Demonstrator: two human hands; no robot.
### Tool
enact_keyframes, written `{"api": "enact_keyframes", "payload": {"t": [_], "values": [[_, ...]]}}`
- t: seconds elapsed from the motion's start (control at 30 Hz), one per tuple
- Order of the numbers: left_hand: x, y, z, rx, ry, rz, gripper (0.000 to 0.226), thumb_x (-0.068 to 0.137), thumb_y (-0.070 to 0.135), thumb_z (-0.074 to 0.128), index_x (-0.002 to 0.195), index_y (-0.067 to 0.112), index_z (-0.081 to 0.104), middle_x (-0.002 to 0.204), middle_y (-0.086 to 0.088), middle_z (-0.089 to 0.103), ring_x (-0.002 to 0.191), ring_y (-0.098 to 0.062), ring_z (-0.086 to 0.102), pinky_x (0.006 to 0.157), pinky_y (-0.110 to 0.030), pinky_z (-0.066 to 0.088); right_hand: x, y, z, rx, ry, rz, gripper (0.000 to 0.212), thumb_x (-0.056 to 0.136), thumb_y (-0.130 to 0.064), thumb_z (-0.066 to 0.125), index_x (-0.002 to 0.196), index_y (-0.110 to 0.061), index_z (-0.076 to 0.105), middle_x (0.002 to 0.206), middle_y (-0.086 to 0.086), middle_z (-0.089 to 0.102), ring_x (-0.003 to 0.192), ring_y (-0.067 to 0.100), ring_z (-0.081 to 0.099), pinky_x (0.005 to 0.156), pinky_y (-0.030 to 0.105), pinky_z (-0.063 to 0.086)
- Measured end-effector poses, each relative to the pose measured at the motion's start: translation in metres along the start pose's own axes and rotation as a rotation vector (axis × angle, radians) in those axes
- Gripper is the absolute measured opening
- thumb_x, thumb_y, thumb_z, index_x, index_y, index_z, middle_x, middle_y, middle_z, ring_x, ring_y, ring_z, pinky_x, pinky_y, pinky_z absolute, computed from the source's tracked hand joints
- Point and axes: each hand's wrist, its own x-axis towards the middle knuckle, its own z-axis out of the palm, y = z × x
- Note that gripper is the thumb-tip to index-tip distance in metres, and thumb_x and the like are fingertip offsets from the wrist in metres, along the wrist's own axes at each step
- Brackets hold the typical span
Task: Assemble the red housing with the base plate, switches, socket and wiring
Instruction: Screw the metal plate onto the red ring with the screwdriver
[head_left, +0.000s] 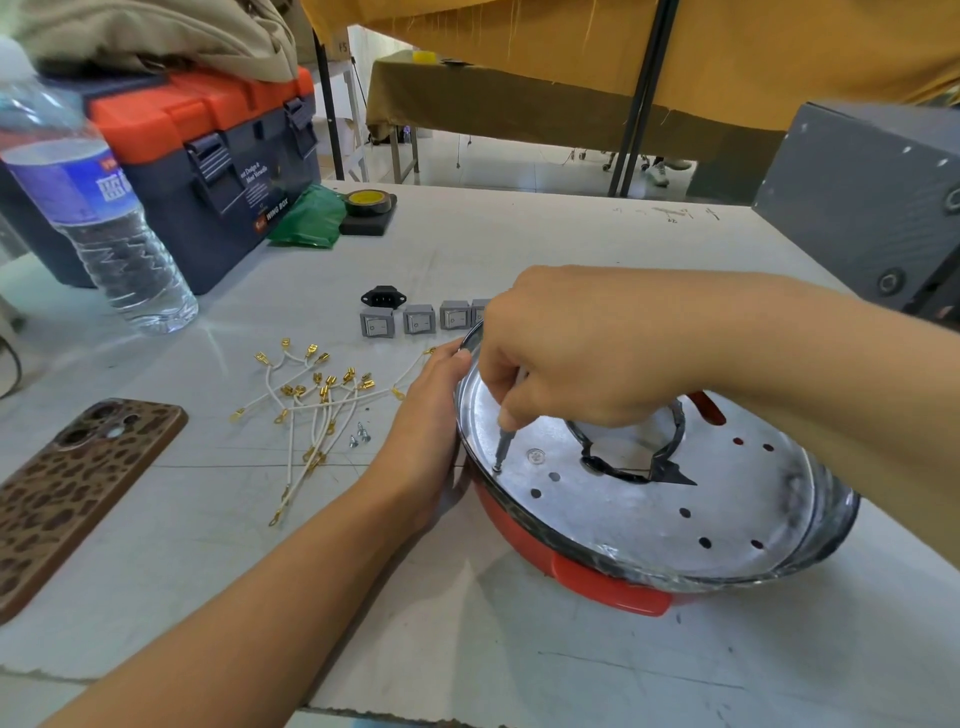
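while the right hand pinches a small screwdriver with curled fingers, tip set on a screw at the left part of the base plate, the left hand lies flat-fingered against the rim of the red housing, bracing it. it would pay to keep the driver square over the screw, press down, turn slowly and hold the rim firm. the housing sits near the worktop's right front edge, open face up; the driver stands near upright, top tipped slightly right.
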Motion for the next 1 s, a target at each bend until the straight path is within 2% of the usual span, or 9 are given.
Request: {"api": "enact_keyframes", "payload": {"t": [0.17,0.27,0.4,0.5,0.57,0.67,0.73,0.87,1.0], "values": [[-0.001,0.0,0.0,-0.021,-0.002,-0.01,0.04,0.092,0.029,0.044,0.12,0.003,0.053,0.099,-0.015,0.058,0.085,-0.022,0.058,0.07,-0.034,0.045,-0.001,0.002,0.004,0.01,0.018,0.007,0.025,0.091,-0.03,0.059,0.074,-0.011,0.062,0.062,-0.001,0.052,0.055,0.011,0.044,0.05,0.022,0.036],[-0.001,0.0,-0.001,-0.01,-0.037,0.001,0.027,0.092,0.028,0.044,0.109,0.01,0.055,0.086,-0.012,0.058,0.068,-0.018,0.058,0.06,-0.027,0.046,-0.009,0.005,0.007,-0.03,0.023,-0.015,0.022,0.09,-0.035,0.057,0.075,-0.019,0.059,0.063,-0.008,0.05,0.059,0.008,0.045,0.055,0.021,0.036],[-0.002,0.001,0.001,-0.004,-0.015,-0.017,0.036,0.094,0.029,0.042,0.117,0.003,0.053,0.099,-0.016,0.054,0.089,-0.024,0.052,0.074,-0.037,0.04,-0.014,0.004,0.01,-0.157,0.097,-0.062,0.016,0.09,-0.035,0.057,0.079,-0.023,0.056,0.066,-0.009,0.046,0.065,0.012,0.047,0.053,0.027,0.036],[-0.002,-0.001,0.0,-0.006,-0.006,-0.004,0.031,0.094,0.031,0.04,0.113,0.01,0.053,0.093,-0.014,0.052,0.082,-0.022,0.051,0.066,-0.033,0.039,-0.012,0.002,0.008,-0.218,0.122,-0.098,0.03,0.091,-0.035,0.055,0.064,-0.022,0.047,0.073,-0.005,0.053,0.064,0.016,0.048,0.048,0.026,0.03],[-0.001,-0.001,0.0,-0.028,-0.004,0.014,0.027,0.095,0.03,0.039,0.11,0.012,0.052,0.091,-0.014,0.05,0.078,-0.021,0.05,0.064,-0.032,0.038,-0.012,0.0,0.007,-0.218,0.122,-0.099,0.036,0.09,-0.034,0.056,0.06,-0.02,0.043,0.064,-0.005,0.047,0.057,0.013,0.043,0.047,0.027,0.027],[-0.001,-0.002,0.001,-0.043,0.004,0.013,0.042,0.095,0.03,0.039,0.122,-0.002,0.049,0.101,-0.018,0.053,0.09,-0.025,0.051,0.076,-0.039,0.039,-0.009,-0.003,0.005,-0.164,0.094,-0.056,0.039,0.089,-0.031,0.059,0.056,-0.016,0.045,0.054,-0.003,0.04,0.05,0.012,0.037,0.048,0.029,0.029],[-0.002,-0.002,0.001,-0.038,0.009,0.002,0.045,0.095,0.03,0.04,0.126,-0.001,0.047,0.107,-0.02,0.056,0.093,-0.026,0.054,0.079,-0.041,0.04,-0.005,-0.004,0.003,-0.121,0.056,-0.029,0.042,0.088,-0.027,0.061,0.052,-0.015,0.043,0.049,-0.002,0.039,0.047,0.013,0.036,0.049,0.029,0.033],[0.0,-0.001,0.0,-0.047,-0.007,0.005,0.035,0.094,0.029,0.042,0.117,0.006,0.055,0.089,-0.013,0.06,0.071,-0.016,0.059,0.061,-0.028,0.045,0.004,-0.006,-0.002,-0.045,0.003,0.033,0.038,0.089,-0.024,0.06,0.055,-0.015,0.046,0.051,-0.002,0.042,0.048,0.012,0.038,0.046,0.022,0.031],[0.0,0.0,-0.001,-0.03,0.011,-0.012,0.042,0.094,0.028,0.041,0.123,-0.001,0.05,0.109,-0.023,0.057,0.091,-0.026,0.054,0.078,-0.039,0.041,0.002,-0.004,0.002,0.009,0.004,0.048,0.026,0.088,-0.027,0.061,0.068,-0.011,0.059,0.061,-0.001,0.051,0.056,0.011,0.046,0.051,0.022,0.038]]}}
